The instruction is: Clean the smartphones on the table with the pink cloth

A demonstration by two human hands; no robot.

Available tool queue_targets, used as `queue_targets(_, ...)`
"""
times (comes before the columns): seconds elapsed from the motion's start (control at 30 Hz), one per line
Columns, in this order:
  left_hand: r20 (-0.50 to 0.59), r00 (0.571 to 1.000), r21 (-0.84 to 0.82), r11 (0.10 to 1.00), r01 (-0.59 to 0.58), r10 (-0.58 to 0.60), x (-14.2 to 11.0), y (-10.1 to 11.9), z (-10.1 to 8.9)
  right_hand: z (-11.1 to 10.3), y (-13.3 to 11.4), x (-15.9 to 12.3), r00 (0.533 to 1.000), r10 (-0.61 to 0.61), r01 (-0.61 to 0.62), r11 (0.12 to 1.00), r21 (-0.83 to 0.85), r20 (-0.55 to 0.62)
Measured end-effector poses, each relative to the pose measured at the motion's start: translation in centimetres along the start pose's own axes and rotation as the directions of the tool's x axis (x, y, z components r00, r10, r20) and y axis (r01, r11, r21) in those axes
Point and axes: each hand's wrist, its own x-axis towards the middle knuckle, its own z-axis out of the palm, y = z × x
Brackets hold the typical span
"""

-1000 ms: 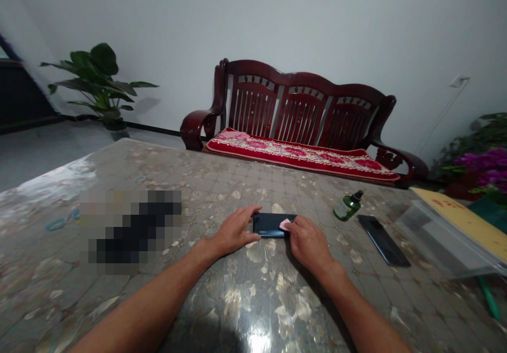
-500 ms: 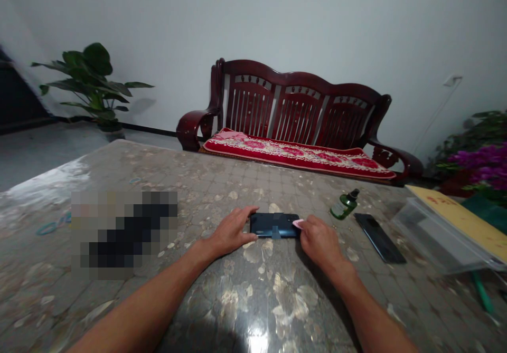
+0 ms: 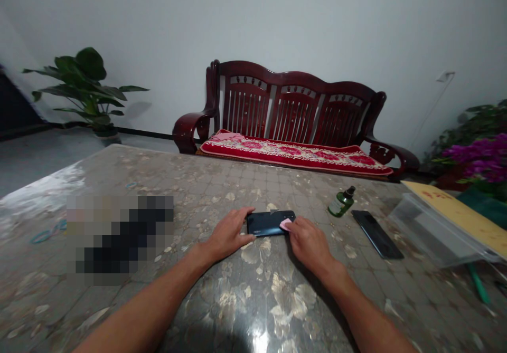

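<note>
A dark blue smartphone (image 3: 261, 225) lies flat on the patterned table, its back with the camera facing up. My left hand (image 3: 229, 232) grips the phone's left end, thumb at the near edge and fingers at the far edge. Pinched in my right hand (image 3: 309, 238) is a small pink piece (image 3: 285, 223), perhaps cloth or sponge, which rests on the phone's back near the right end. My right fingertips are partly hidden from view.
A green spray bottle (image 3: 340, 203) and a second dark phone (image 3: 377, 235) are to the right. Beyond them stands a clear plastic box (image 3: 428, 234) under a yellow folder (image 3: 455, 210). Blue-handled scissors (image 3: 41, 236) lie left, beside a blurred dark patch. A wooden bench (image 3: 297, 115) stands behind.
My right hand has slid left along the phone with the pink piece. Its outline shows more fully now. My left hand keeps its grip, and the whole view has shifted slightly.
</note>
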Motion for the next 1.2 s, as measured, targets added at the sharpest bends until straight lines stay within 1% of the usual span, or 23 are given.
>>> queue_targets(0.07,-0.027,0.999,0.016,1.0,0.023,-0.022,-0.1,0.4,0.0,0.3,-0.2,0.1,0.997,-0.072,0.073,0.996,0.05,-0.009)
queue_targets(0.1,-0.044,0.998,0.027,0.999,0.04,-0.038,-0.2,0.6,0.0,0.4,-0.1,0.2,0.997,-0.077,0.078,0.995,0.067,-0.019)
queue_targets(0.2,-0.094,0.992,0.084,0.992,0.097,-0.089,-0.5,1.4,0.2,0.8,0.8,0.7,0.998,0.008,-0.003,0.997,0.071,-0.059)
queue_targets(0.27,-0.119,0.988,0.126,0.986,0.112,-0.097,-0.7,1.9,0.4,1.0,1.5,1.1,0.995,0.059,-0.054,0.997,0.056,-0.083)
queue_targets(0.37,-0.136,0.987,0.178,0.978,0.108,-0.084,-1.0,2.7,0.7,1.1,2.2,1.6,0.99,0.081,-0.078,0.996,0.031,-0.119)
queue_targets(0.5,-0.124,0.99,0.262,0.96,0.098,-0.067,-1.2,3.1,1.0,1.2,1.5,1.9,0.991,0.082,-0.083,0.997,-0.005,-0.11)
queue_targets(0.57,-0.127,0.99,0.291,0.952,0.095,-0.06,-1.2,3.2,1.0,1.4,0.8,1.9,0.995,0.043,-0.042,0.999,0.009,-0.085)
queue_targets(0.63,-0.132,0.989,0.307,0.946,0.105,-0.067,-1.2,3.3,0.9,1.6,-0.1,1.7,0.996,-0.05,0.053,0.998,0.043,-0.075)
queue_targets(0.7,-0.128,0.989,0.321,0.94,0.117,-0.079,-1.2,3.5,0.8,1.7,-0.7,1.6,0.985,-0.156,0.16,0.985,0.067,-0.069)
queue_targets(0.77,-0.121,0.988,0.337,0.933,0.127,-0.091,-1.2,3.8,0.7,1.7,-0.8,1.7,0.979,-0.193,0.197,0.978,0.062,-0.066)
queue_targets(0.8,-0.116,0.988,0.345,0.929,0.136,-0.101,-1.2,4.0,0.7,1.6,-0.7,1.9,0.983,-0.174,0.178,0.983,0.051,-0.065)
queue_targets(0.93,-0.089,0.986,0.366,0.916,0.165,-0.142,-1.1,4.7,0.8,1.2,0.1,2.6,0.997,-0.012,0.011,1.0,-0.013,-0.073)
queue_targets(1.0,-0.076,0.987,0.366,0.917,0.16,-0.142,-1.1,4.8,0.9,1.3,0.3,2.8,0.997,-0.001,0.0,1.0,-0.016,-0.082)
queue_targets(1.03,-0.071,0.988,0.366,0.917,0.155,-0.138,-1.1,4.9,0.9,1.4,0.3,2.8,0.996,-0.031,0.03,1.0,-0.003,-0.089)
queue_targets(1.13,-0.07,0.99,0.381,0.914,0.138,-0.12,-1.3,5.0,1.0,1.9,0.1,2.7,0.976,-0.194,0.2,0.978,0.051,-0.103)
queue_targets(1.2,-0.067,0.992,0.394,0.911,0.124,-0.106,-1.6,5.2,1.0,2.1,0.2,2.7,0.961,-0.249,0.258,0.964,0.067,-0.121)
